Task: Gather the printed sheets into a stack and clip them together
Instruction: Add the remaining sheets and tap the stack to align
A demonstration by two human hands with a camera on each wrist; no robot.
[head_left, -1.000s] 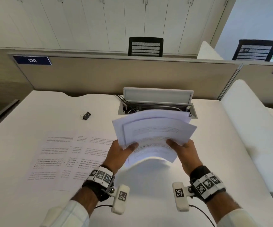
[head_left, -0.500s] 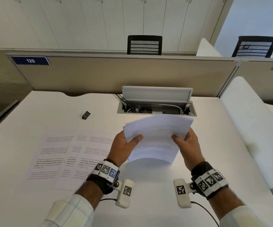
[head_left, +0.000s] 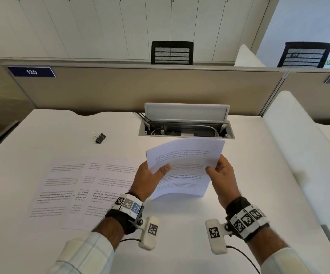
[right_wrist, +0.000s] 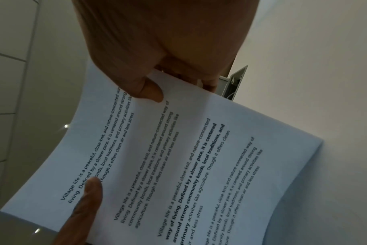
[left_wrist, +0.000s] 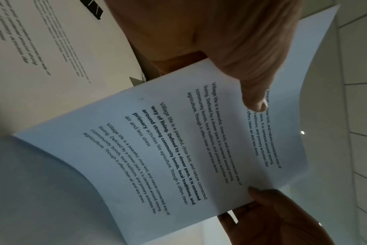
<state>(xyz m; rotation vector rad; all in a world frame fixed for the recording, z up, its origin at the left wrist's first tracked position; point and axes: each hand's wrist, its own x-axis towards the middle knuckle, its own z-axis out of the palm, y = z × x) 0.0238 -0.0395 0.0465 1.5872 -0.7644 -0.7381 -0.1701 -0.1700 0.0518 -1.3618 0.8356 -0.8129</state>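
Note:
I hold a stack of printed sheets [head_left: 186,161] upright over the white desk [head_left: 259,155], its lower edge resting on the desk and its top curling away from me. My left hand [head_left: 150,177] grips the stack's left side with the thumb on the front page [left_wrist: 178,149]. My right hand [head_left: 222,175] grips the right side, thumb on the front page [right_wrist: 178,157]. More printed sheets [head_left: 71,186] lie flat and overlapping on the desk to the left. A black binder clip [head_left: 99,138] lies beyond them, far from both hands.
An open cable box [head_left: 186,127] with a raised lid sits just behind the held stack. A beige partition [head_left: 140,91] with a "120" label closes the desk's far edge. A white divider [head_left: 298,145] borders the right side. Two black chairs stand beyond.
The fanned, uneven sheets have been squared into one aligned stack and lowered until the bottom edge stands on the desk. Both hands have kept their grip on the sides.

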